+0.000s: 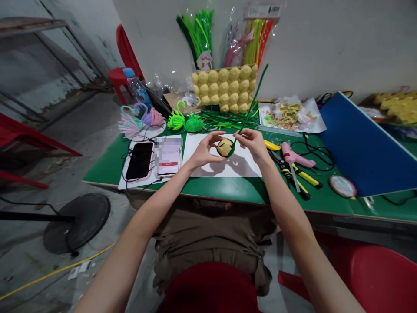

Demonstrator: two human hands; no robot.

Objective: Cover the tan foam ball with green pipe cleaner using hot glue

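My left hand (207,150) holds a small yellow egg-carton cup (224,147) between thumb and fingers, over a white sheet of paper (202,171). Dark green pipe cleaner is wrapped round the cup's edge. A long free end of the green pipe cleaner (252,102) rises up and to the right from it. Pinched between the fingertips of my right hand (250,141) is that pipe cleaner, close to the cup's right side. Loose green pipe cleaners (228,119) lie just behind my hands.
Pliers (304,176) and a pink glue gun (296,155) lie at right, near a tape roll (342,186) and a tilted blue board (368,148). Two phones (140,161) with cables lie left. Behind stand an egg carton (224,87), pipe-cleaner swans (185,119) and a scrap-covered sheet (317,124).
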